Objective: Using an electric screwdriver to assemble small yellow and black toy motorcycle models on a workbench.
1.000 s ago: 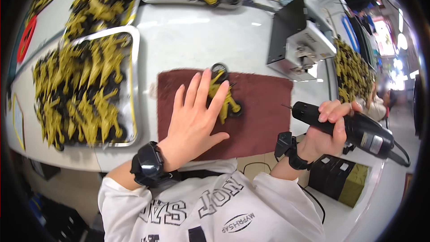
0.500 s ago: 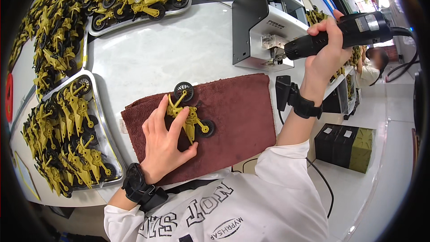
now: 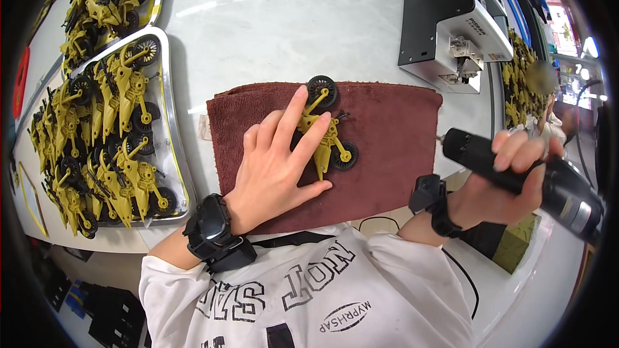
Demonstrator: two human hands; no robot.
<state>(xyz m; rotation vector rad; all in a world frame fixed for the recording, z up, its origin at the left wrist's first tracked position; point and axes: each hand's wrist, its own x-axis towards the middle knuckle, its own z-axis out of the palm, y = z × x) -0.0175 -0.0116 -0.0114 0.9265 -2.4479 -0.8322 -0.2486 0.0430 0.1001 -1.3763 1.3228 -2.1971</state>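
On a folded brown cloth (image 3: pixel 393 154) lies a yellow toy motorcycle (image 3: pixel 327 136) with black spoked wheels. My left hand (image 3: pixel 274 164) holds it down, fingertips near the upper wheel and body, thumb at its lower tip. Part of the toy is hidden under the fingers. My right hand (image 3: pixel 509 183) is wrapped round a black electric screwdriver (image 3: pixel 471 148), a little blurred. The tool's tip points left, beyond the cloth's right edge and apart from the toy.
A metal tray (image 3: pixel 174 148) of similar toy motorcycles stands at left, with more heaped behind it. A black and silver screw feeder (image 3: pixel 445 32) stands at the back right. Dark boxes (image 3: pixel 116 312) sit at lower left. Another person (image 3: pixel 548 113) is at far right.
My right hand has drawn the screwdriver away from the screw feeder, down and towards me. My left hand stays on the toy motorcycle. The whole view has shifted.
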